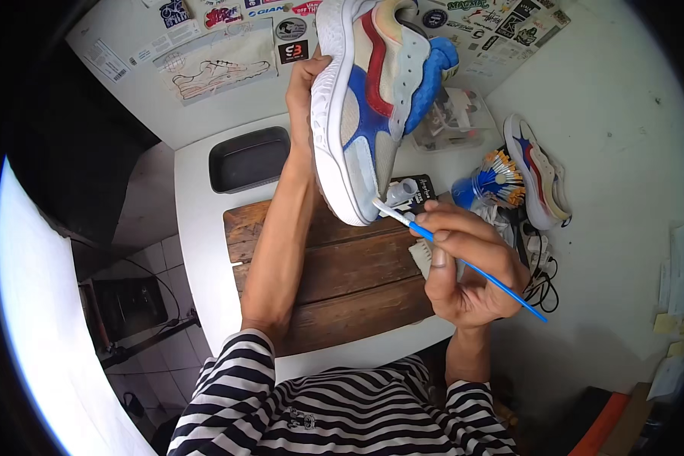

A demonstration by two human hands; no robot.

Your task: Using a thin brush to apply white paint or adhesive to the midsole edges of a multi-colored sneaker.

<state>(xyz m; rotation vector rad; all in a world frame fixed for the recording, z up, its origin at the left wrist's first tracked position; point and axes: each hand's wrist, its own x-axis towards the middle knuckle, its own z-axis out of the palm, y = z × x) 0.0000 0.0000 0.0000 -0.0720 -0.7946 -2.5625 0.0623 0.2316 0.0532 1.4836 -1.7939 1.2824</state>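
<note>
The left hand holds a multicoloured sneaker with a thick white sole, blue, red, cream and grey panels up above the table, toe pointing down toward the person; its fingers clasp the sole side, most of them hidden behind the shoe. The right hand pinches a slim paintbrush with a blue handle between thumb and fingers, its bristle tip at the toe panel just above the sole. Below lies a dark brown wooden plank board. A black rectangular tray sits beyond it to the left; to the right, a blue cup crowded with brushes stands beside a second, similarly coloured sneaker.
</note>
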